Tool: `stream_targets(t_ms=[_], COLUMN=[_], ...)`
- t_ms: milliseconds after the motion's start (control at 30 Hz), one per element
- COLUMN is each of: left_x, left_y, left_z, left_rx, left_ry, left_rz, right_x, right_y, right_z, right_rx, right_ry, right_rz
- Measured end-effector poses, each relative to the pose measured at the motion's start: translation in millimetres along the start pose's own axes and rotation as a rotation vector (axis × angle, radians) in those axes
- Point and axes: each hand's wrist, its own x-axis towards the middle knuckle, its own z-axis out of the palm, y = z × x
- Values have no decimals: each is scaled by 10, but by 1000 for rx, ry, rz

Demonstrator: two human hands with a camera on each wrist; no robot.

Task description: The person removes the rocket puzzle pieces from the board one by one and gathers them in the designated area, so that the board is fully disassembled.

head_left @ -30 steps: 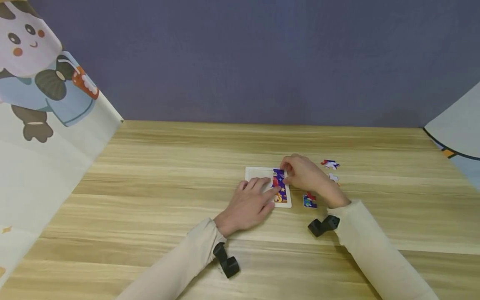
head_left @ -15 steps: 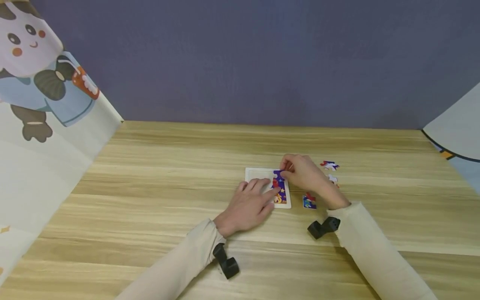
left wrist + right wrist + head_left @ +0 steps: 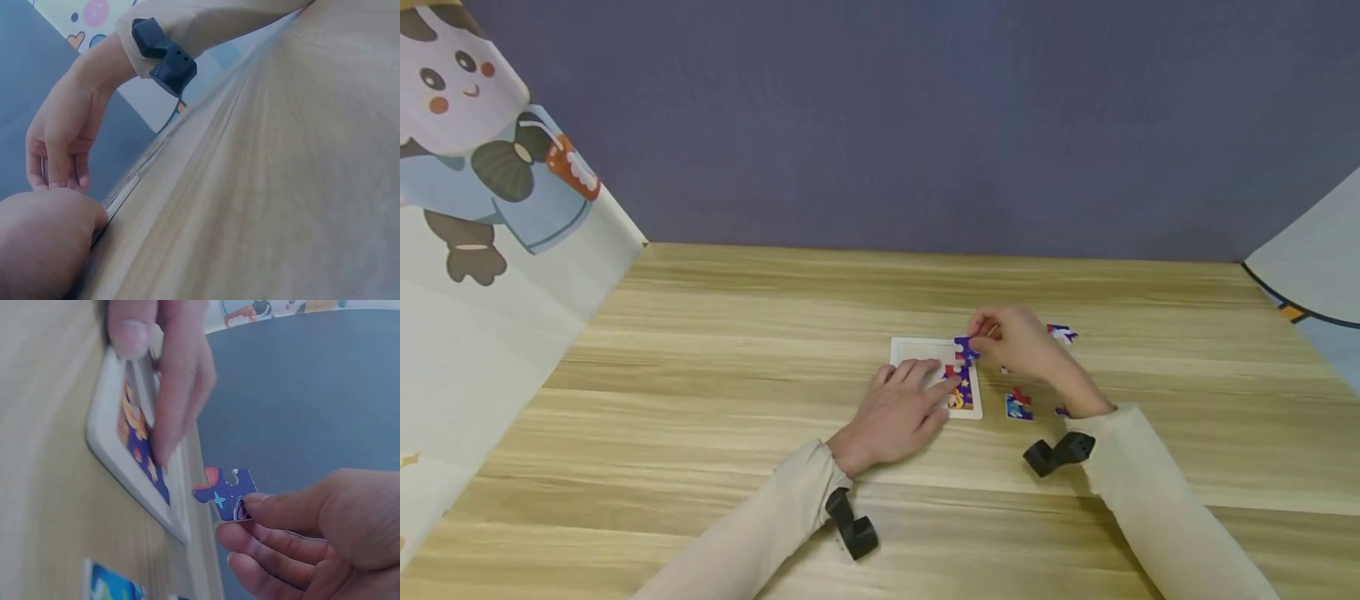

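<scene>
My right hand (image 3: pixel 1019 343) pinches a purple jigsaw piece (image 3: pixel 226 497) between thumb and fingers, raised over the far right part of a white puzzle tray (image 3: pixel 897 348). A blue star and a bit of red show on that piece. Across the tray's near part lies my left hand (image 3: pixel 895 414), fingers spread, one fingertip touching the purple and orange pieces (image 3: pixel 961 398) set along the right side. In the left wrist view, the back of the left hand (image 3: pixel 47 240) covers most of the tray.
Right of the tray, loose pieces lie on the wooden table (image 3: pixel 737 333): a blue-green and red one (image 3: pixel 1018 407), a white and purple one (image 3: pixel 1062 333), and others partly hidden by the right arm. A dark wall (image 3: pixel 880 125) stands behind the table.
The right hand has lifted the purple piece from the tray's far right corner and shifted slightly right with it. The left hand has stayed in place.
</scene>
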Motion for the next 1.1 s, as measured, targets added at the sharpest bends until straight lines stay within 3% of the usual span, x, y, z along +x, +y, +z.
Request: stream_targets(t_ms=[533, 1100], left_x=[-27, -7], left_y=[-17, -8], left_z=[40, 28], left_rx=[11, 26], left_ry=[19, 11], left_rz=[0, 9], right_x=[-90, -379], right_y=[250, 722], right_z=[-246, -569], right_rx=[1, 22], right_ry=[51, 79], right_rz=[41, 269])
